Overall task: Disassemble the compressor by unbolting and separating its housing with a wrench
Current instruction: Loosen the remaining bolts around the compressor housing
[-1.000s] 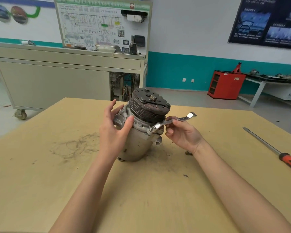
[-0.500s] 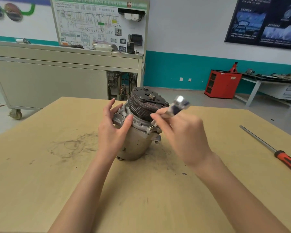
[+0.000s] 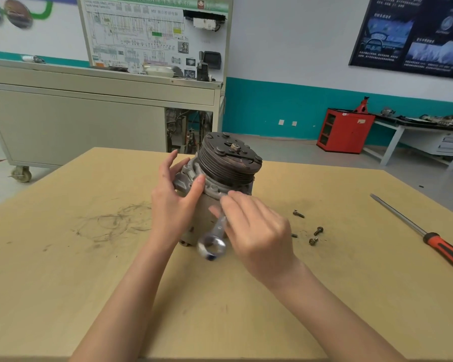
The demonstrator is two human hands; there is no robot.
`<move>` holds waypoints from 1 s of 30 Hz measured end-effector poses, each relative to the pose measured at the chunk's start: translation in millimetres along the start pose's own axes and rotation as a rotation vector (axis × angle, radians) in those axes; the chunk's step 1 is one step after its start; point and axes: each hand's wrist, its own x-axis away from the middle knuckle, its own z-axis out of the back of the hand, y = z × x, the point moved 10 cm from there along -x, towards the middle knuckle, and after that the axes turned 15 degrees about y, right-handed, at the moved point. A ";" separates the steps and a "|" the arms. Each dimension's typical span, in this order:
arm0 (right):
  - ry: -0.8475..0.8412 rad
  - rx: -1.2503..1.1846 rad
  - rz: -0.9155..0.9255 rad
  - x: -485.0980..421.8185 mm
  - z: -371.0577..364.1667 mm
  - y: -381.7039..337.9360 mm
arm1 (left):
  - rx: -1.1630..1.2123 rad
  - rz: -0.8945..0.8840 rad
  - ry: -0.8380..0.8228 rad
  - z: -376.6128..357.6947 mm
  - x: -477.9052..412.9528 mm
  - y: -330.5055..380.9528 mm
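On the table, the compressor is standing between the hands, its dark grooved pulley facing up and its grey metal housing below. The left hand is bracing its left side, thumb pressing the housing, fingers nearly straight behind. The right hand is gripping a motion-blurred wrench just in front, ring end pointing toward the camera. Loose bolts are lying to the right.

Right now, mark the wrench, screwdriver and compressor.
wrench (image 3: pixel 211 246), head view, blurred ring end.
screwdriver (image 3: pixel 446 250), head view, orange and black handle.
compressor (image 3: pixel 217 165), head view, grooved pulley side.
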 end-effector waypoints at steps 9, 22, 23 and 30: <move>-0.116 -1.095 -1.279 87.7 -34.7 99.4 | -0.014 0.031 0.000 -0.9 0.1 -2.8; -0.515 -1.657 -1.858 109.1 -119.1 109.0 | -0.007 0.015 0.006 0.2 -0.3 -2.6; -0.471 -1.627 -1.840 107.8 -116.2 114.3 | -0.006 0.016 0.005 0.0 0.0 -3.0; -0.099 -0.800 -1.194 39.4 -41.9 151.2 | -0.020 0.015 0.007 -1.0 -0.8 -4.6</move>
